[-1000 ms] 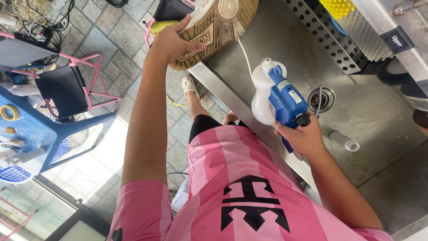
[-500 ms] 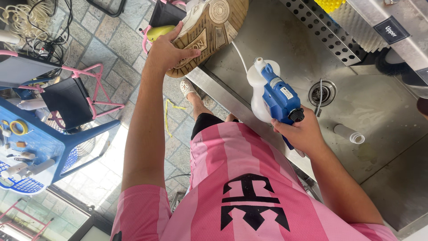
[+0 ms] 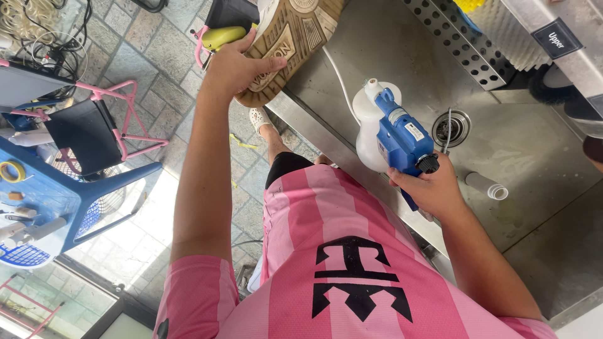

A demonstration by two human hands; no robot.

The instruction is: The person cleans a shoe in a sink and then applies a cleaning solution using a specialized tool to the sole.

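My left hand point(image 3: 235, 63) grips a worn sneaker point(image 3: 295, 41) by its edge, with the tan sole turned up towards me, over the front edge of a steel sink point(image 3: 540, 157). My right hand point(image 3: 430, 188) holds a blue and white electric spray bottle point(image 3: 389, 129) by its handle. The bottle hangs above the sink basin with its nozzle pointing up towards the sneaker. A thin white lace or cord point(image 3: 336, 75) trails from the shoe towards the bottle.
The sink has a round drain point(image 3: 449, 127) and a short white tube point(image 3: 487, 186) lying in it. A perforated steel panel point(image 3: 458, 44) and brushes point(image 3: 502, 28) stand behind. A blue plastic chair point(image 3: 94, 201) and a pink-framed black seat point(image 3: 88, 129) stand on the tiled floor at left.
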